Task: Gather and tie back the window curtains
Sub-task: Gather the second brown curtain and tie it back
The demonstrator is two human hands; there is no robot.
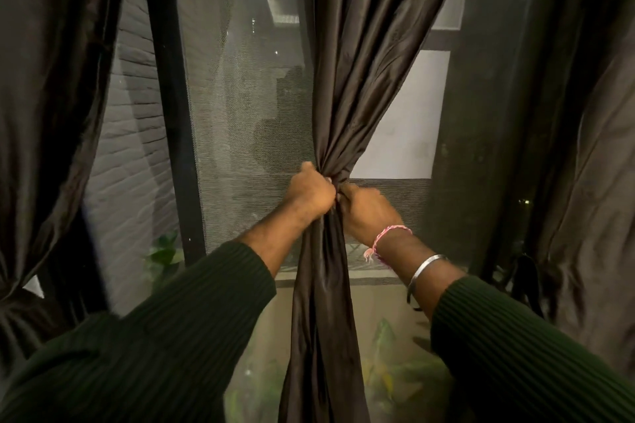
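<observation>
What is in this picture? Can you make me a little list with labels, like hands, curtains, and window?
left hand: left hand grips the gathered middle curtain
right hand: right hand grips the same bunch, touching the left hand
middle curtain: dark, shiny, pinched into a narrow waist at the hands, hanging loose below
left curtain: left curtain hangs at the left edge, bunched low down
right curtain: right curtain hangs at the right edge
window: mesh screen behind the curtains
wrist: pink thread band and metal bangle on the right wrist
tie: none visible
</observation>
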